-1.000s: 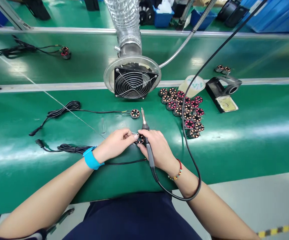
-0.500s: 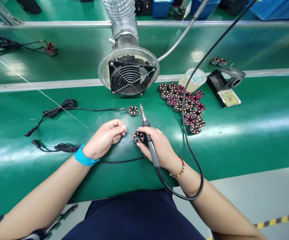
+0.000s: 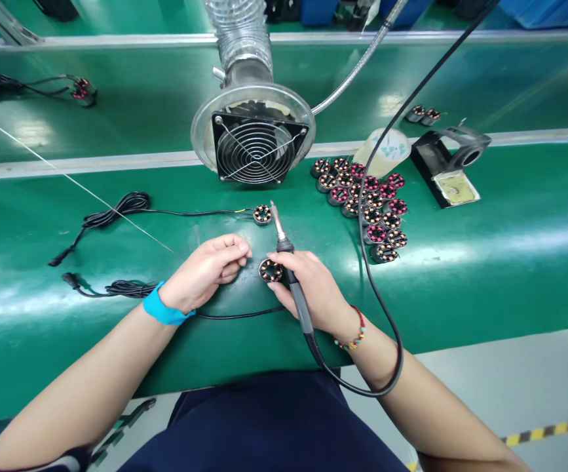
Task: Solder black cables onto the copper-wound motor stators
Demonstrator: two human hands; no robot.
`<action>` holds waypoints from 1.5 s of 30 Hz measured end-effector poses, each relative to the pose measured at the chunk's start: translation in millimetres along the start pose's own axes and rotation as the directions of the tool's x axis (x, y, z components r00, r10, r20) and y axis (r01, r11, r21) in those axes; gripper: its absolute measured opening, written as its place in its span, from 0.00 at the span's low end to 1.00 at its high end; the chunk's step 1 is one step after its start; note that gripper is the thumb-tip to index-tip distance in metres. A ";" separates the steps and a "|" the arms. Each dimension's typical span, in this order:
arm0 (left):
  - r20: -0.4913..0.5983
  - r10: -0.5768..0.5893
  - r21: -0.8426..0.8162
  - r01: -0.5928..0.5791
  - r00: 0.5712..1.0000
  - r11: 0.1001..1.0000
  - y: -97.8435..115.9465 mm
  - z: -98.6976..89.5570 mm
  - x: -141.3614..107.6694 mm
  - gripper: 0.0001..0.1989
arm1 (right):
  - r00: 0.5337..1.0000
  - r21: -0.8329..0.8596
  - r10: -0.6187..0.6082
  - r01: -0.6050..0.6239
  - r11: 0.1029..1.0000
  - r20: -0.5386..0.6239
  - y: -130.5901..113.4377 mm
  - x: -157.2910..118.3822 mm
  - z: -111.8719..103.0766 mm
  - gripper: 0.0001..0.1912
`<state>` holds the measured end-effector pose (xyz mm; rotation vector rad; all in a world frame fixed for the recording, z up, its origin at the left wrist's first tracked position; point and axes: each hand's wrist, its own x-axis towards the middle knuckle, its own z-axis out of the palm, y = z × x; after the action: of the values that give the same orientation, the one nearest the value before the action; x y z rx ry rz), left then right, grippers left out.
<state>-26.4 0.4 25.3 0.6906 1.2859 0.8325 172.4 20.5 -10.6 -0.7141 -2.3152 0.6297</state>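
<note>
From the head view, my right hand point(image 3: 316, 288) is closed around the grey handle of a soldering iron point(image 3: 300, 305), while its thumb and forefinger pinch a motor stator point(image 3: 270, 270) with copper windings, just left of the handle. The iron's tip points away from me, close beside a second wound stator point(image 3: 263, 214) that lies on the green workbench point(image 3: 460, 282), its lead joined to a bundled black cable point(image 3: 133, 202). My left hand point(image 3: 215, 265) is just left of the pinched stator and apart from it, thumb and fingertips pressed together; I cannot tell whether anything sits between them. A thin wire point(image 3: 67, 176) slants down toward that hand. Under my left wrist passes another black cable point(image 3: 129, 288), running toward my right hand. Beyond my hands hangs a grilled extractor fan point(image 3: 257, 152); to its right a cluster of stators point(image 3: 372, 216) stands near a soldering iron stand point(image 3: 431, 160).
</note>
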 end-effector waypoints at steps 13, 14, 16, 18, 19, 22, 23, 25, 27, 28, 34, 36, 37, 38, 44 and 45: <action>0.018 0.070 0.096 -0.072 0.997 0.993 -2.9 -1.2 -2.3 0.11 | 0.999 -0.006 0.025 -0.025 1.000 -0.020 1.1 0.8 -1.6 0.17; 0.032 0.051 0.093 -0.054 0.998 0.994 -3.0 -1.7 -2.4 0.12 | 0.999 -0.010 0.026 -0.026 1.000 -0.024 1.2 0.8 -1.9 0.17; 0.074 0.013 0.158 -0.024 0.997 0.987 -2.5 -0.4 -3.7 0.14 | 0.999 -0.016 0.016 -0.017 1.000 -0.027 1.2 0.8 -1.8 0.17; 0.103 -0.027 0.256 0.000 0.994 0.967 -1.3 2.9 -5.8 0.14 | 1.000 -0.014 0.003 -0.004 1.000 -0.029 1.3 0.7 -1.4 0.18; 0.104 -0.046 0.297 0.013 0.993 0.955 -0.5 4.6 -6.9 0.13 | 1.000 -0.012 0.003 -0.003 1.000 -0.031 1.3 0.6 -1.2 0.18; 0.109 -0.084 0.367 0.039 0.990 0.930 1.5 7.6 -9.5 0.09 | 0.999 -0.010 0.023 -0.023 1.000 -0.037 1.4 0.6 -0.9 0.19; 0.118 -0.089 0.372 0.039 0.989 0.927 1.8 7.6 -9.9 0.08 | 0.999 -0.012 0.027 -0.027 1.000 -0.040 1.5 0.6 -1.0 0.19; 0.145 -0.099 0.356 0.041 0.984 0.933 1.6 6.3 -9.7 0.07 | 0.999 -0.016 0.024 -0.025 1.000 -0.045 1.8 0.8 -1.4 0.19; 0.155 -0.109 0.283 0.061 0.982 0.957 0.7 4.1 -8.3 0.08 | 0.999 -0.015 0.021 -0.022 1.000 -0.038 2.2 0.9 -1.8 0.19; 0.148 -0.106 0.228 0.071 0.983 0.971 0.1 2.9 -7.3 0.09 | 0.999 -0.012 0.025 -0.025 1.000 -0.027 2.4 0.9 -2.0 0.19; -0.005 -0.040 0.085 0.041 0.999 0.996 -3.8 0.0 -2.5 0.11 | 0.999 0.027 0.026 -0.027 0.999 0.027 2.7 0.0 -1.6 0.19; 0.030 -0.052 0.135 0.048 0.998 0.990 -5.4 0.7 -2.3 0.13 | 0.999 0.035 0.016 -0.017 0.999 0.042 2.2 -0.3 -1.1 0.19; 0.050 -0.058 0.151 0.050 0.997 0.987 -6.2 1.1 -2.1 0.14 | 0.999 0.039 0.008 -0.010 0.999 0.050 2.0 -0.4 -0.8 0.19; 0.062 -0.061 0.157 0.050 0.996 0.986 -6.8 1.2 -1.8 0.14 | 0.998 0.043 0.001 -0.004 0.999 0.058 1.8 -0.6 -0.7 0.19; 0.031 -0.005 0.101 0.002 0.999 0.995 -7.5 0.3 -1.7 0.15 | 0.997 0.050 0.010 -0.014 0.999 0.074 2.5 -0.8 -2.3 0.18; 0.035 0.001 0.113 -0.004 0.999 0.994 -7.0 0.5 -2.6 0.17 | 0.998 0.045 0.013 -0.016 0.999 0.066 2.6 -0.7 -2.8 0.18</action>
<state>-25.2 -5.6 21.0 0.7937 1.3088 0.7507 175.6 22.6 -10.5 -0.6988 -2.3494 0.7199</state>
